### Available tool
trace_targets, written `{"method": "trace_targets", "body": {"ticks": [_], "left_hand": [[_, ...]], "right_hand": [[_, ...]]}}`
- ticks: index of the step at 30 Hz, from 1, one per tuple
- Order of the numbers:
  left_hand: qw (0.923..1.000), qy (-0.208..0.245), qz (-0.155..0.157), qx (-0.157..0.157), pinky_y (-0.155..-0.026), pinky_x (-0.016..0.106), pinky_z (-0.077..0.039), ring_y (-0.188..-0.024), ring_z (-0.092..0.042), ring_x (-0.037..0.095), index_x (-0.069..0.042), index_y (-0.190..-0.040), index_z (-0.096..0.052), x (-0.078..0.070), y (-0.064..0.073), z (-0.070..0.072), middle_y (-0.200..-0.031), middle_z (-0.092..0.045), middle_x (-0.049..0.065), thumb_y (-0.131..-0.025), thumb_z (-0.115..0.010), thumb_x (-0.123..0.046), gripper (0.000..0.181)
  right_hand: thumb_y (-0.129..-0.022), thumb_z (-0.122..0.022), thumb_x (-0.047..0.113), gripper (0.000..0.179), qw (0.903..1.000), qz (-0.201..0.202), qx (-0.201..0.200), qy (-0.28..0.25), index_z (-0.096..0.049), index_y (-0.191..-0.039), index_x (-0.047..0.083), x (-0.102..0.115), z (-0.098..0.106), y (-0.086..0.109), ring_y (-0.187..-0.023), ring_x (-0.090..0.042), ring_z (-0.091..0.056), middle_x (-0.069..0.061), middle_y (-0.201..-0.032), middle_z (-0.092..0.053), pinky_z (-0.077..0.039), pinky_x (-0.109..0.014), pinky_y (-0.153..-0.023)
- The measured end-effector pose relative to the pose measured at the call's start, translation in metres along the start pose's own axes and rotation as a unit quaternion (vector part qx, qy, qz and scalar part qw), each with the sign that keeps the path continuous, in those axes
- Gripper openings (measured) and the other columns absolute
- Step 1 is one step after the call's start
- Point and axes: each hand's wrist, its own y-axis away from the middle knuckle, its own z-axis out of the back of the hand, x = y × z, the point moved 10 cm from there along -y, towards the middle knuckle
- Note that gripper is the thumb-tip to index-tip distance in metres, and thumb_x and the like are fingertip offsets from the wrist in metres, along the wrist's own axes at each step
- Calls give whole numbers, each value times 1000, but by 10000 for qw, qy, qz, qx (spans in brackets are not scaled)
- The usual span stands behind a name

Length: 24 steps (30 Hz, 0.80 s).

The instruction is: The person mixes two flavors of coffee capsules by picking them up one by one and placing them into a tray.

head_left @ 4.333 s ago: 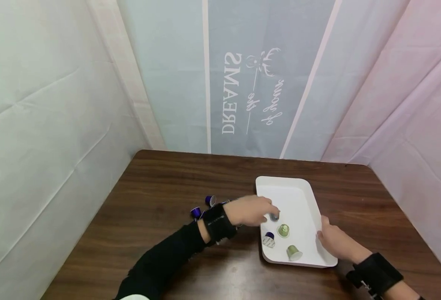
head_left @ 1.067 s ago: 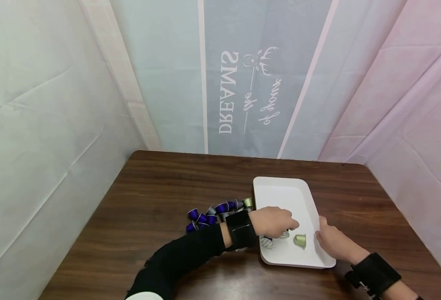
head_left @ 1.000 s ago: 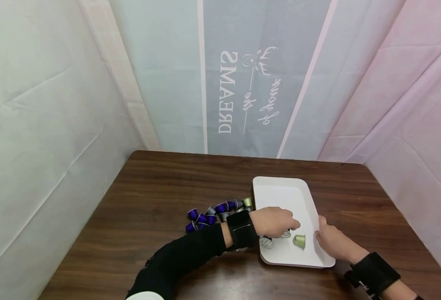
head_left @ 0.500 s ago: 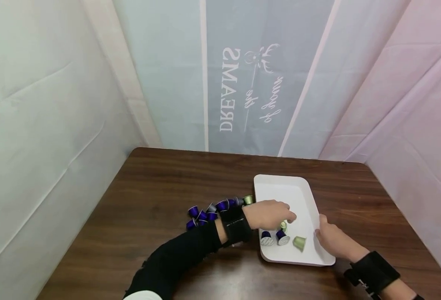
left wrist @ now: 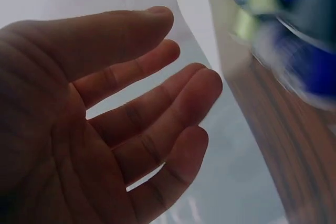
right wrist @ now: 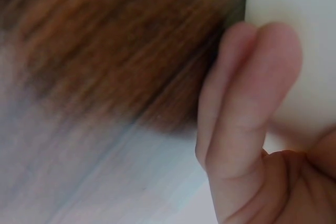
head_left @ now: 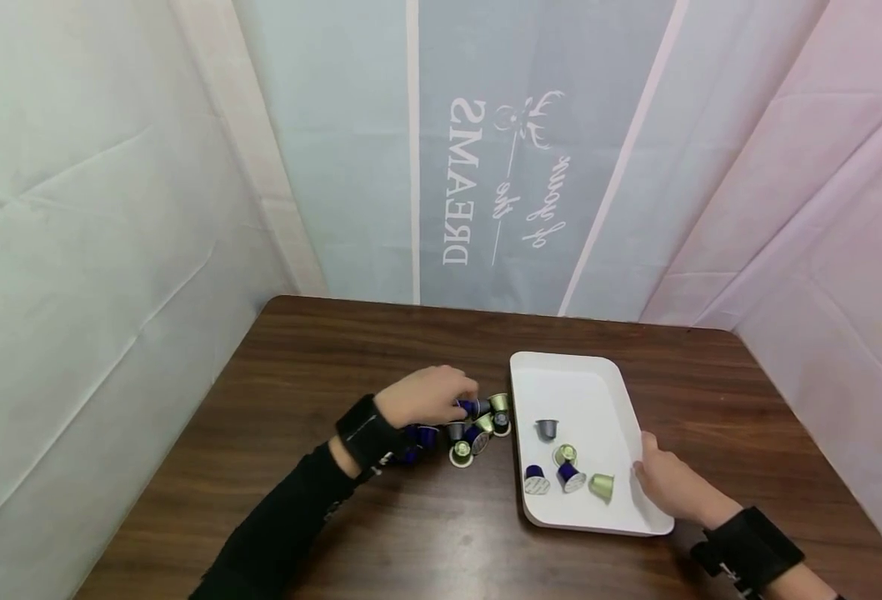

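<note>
My left hand (head_left: pixel 428 395) hovers over a pile of coffee capsules on the table, fingers loosely bent. In the left wrist view nothing lies between thumb and fingers, and the nearby blue capsule (left wrist: pixel 315 69) is blurred. The pile includes a grey capsule (head_left: pixel 456 431) and a green capsule (head_left: pixel 461 453); part of it is hidden under the hand. With my right hand (head_left: pixel 669 479) I grip the right rim of a white tray (head_left: pixel 561 362). Inside lie another grey capsule (head_left: pixel 547 429), two green ones and two blue ones, such as this blue capsule (head_left: pixel 572 477).
The dark wooden table (head_left: pixel 321 350) reaches back to a hanging grey-blue cloth (head_left: pixel 486 167) with lettering. Pale cloth walls (head_left: pixel 111 250) stand at both sides. The tray's left edge sits close to the capsule pile.
A second blue capsule has come to lie in the tray. My left hand has left the tray and moved leftward to the pile. The right hand stays at the tray's rim.
</note>
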Motion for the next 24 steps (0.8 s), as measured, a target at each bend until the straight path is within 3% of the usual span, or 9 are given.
{"method": "trace_targets", "body": {"ticks": [5,10,16,24], "left_hand": [[9971,222,718,-101,-73,29,-47,-83,-56,12,-12,-108,-65,48,36,-12,-103,-61,2,-89,-67,-22,22],[9900,271,1384,-72,-77,34,-47,-88,-57,16,-10,-117,-63,80,65,-24,-110,-59,7,-88,-68,-28,35],[9846,463,1688,5,-75,35,-47,-86,-55,16,-11,-116,-62,95,78,-33,-107,-58,5,-87,-69,-28,34],[9866,592,1518,-93,-79,36,-48,-93,-60,19,-11,-111,-64,94,76,-41,-107,-62,6,-87,-70,-24,28]], "right_hand": [[-95,-43,3,49,10000,-55,14,-3,-14,-124,-24,-1,-1,2,-85,-28,-64,-35,-91,-58,-50,-41,-67],[-95,-44,3,50,10000,-22,-8,-53,-14,-125,-25,0,-1,3,-87,-29,-64,-37,-94,-58,-50,-42,-68],[-95,-44,2,48,9999,15,-117,4,-15,-124,-24,1,1,2,-87,-32,-64,-38,-94,-57,-50,-44,-69],[-95,-44,2,49,10000,14,-55,8,-15,-124,-25,3,1,1,-89,-33,-63,-39,-96,-56,-50,-45,-70]]}}
